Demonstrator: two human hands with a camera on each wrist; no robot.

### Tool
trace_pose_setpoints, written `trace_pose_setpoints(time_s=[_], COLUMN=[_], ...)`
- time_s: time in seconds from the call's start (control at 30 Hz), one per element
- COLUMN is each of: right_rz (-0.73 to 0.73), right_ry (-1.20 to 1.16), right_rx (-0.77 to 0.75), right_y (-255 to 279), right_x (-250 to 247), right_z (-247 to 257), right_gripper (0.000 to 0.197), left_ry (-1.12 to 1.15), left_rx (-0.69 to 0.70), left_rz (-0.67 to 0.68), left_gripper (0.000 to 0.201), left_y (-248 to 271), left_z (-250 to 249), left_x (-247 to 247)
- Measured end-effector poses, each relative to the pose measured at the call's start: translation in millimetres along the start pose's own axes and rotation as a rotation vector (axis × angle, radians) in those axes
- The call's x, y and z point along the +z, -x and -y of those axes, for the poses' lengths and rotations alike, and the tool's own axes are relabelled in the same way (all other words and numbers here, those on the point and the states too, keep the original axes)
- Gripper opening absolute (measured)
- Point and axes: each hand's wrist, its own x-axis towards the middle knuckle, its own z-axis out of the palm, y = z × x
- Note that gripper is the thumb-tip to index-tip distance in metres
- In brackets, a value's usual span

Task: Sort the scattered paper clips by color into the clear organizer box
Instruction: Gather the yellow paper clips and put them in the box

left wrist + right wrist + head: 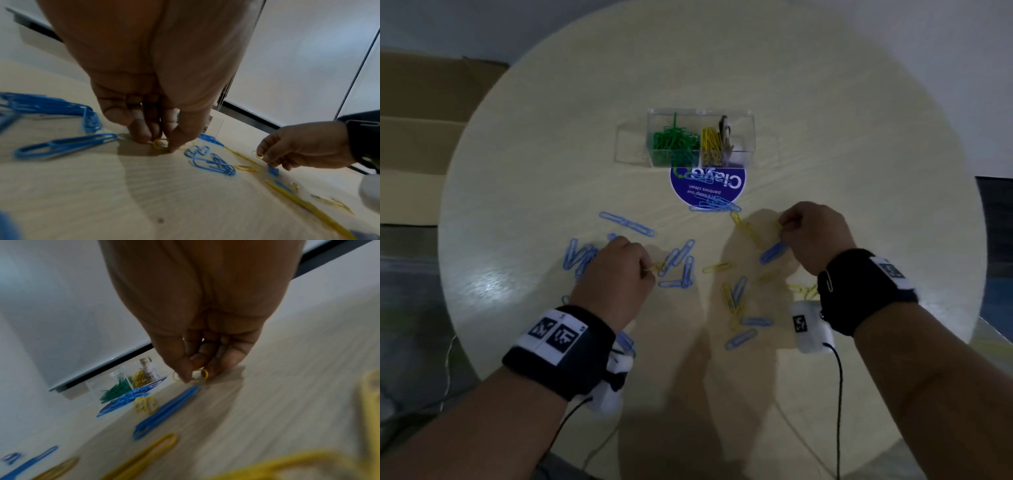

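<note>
Blue paper clips and yellow paper clips lie scattered over the round table. The clear organizer box at the table's middle holds green clips on the left and yellow clips beside them. My left hand is down at the tabletop, thumb and fingers pinching a yellow clip. My right hand pinches another yellow clip just above the table, over a blue clip.
A round blue sticker lies on the table just in front of the box, with blue clips on it. Cardboard lies on the floor to the left. A cable runs from each wrist camera.
</note>
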Motion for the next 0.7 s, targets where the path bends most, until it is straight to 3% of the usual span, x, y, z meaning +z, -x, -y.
trace_pose_setpoints(time_s=[0.17, 0.27, 0.37, 0.5, 0.63, 0.7], right_rz=[-0.003, 0.059, 0.070, 0.020, 0.040, 0.066], right_ry=[0.062, 0.119, 0.158, 0.168, 0.118, 0.113], right_rx=[-0.207, -0.321, -0.355, -0.394, -0.293, -0.310], right_y=[36, 70, 86, 88, 86, 87], right_x=[-32, -27, -12, -2, 4, 8], right_z=[-37, -63, -68, -60, -54, -51], right_gripper=[0.013, 0.020, 0.021, 0.022, 0.030, 0.024], left_ry=[-0.084, -0.063, -0.066, -0.148, -0.167, -0.192], left_rx=[-0.030, 0.157, 0.292, 0.272, 0.268, 0.252], left_rz=[-0.023, -0.088, -0.040, 0.011, -0.002, -0.017], left_gripper=[0.011, 0.025, 0.028, 0.023, 0.019, 0.017], left_y=[-5, 2, 2, 7, 18, 19], left_z=[-4, -15, -28, -31, -21, -14], left_x=[-7, -1, 14, 25, 20, 13])
